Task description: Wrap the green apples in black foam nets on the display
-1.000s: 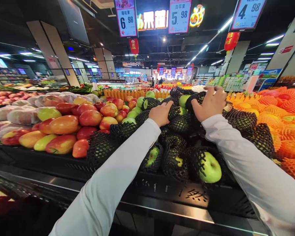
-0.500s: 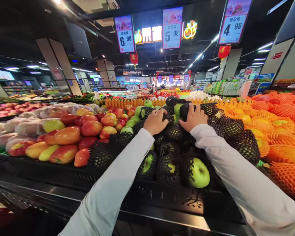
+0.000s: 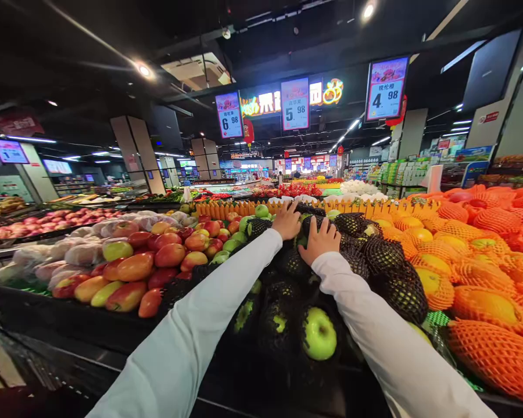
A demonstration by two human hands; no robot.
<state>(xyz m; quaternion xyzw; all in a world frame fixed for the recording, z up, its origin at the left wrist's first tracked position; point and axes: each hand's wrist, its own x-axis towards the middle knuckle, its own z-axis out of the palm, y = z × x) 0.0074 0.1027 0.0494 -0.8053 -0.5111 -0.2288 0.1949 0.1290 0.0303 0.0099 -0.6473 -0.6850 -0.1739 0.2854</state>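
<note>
Both my hands reach into a pile of green apples, many in black foam nets. At the back of the pile, my left hand (image 3: 287,222) rests with its fingers stretched forward; its fingertips are partly hidden among the apples. Just right and nearer, my right hand (image 3: 321,239) lies palm down with its fingers spread over netted apples. Whatever lies under both palms is hidden. A netted green apple (image 3: 352,224) sits right of my right hand. In the front row, a green apple (image 3: 320,335) shows bare through its opened net.
Red and yellow apples (image 3: 135,267) are heaped on the left, with wrapped fruit (image 3: 83,253) beyond. Oranges in orange foam nets (image 3: 490,290) fill the right side. A low yellow picket fence (image 3: 375,206) runs behind the fruit. Price signs (image 3: 295,104) hang overhead.
My hands have come closer together: the left has moved toward the back of the pile, the right leftward. The view has tilted up and shifted.
</note>
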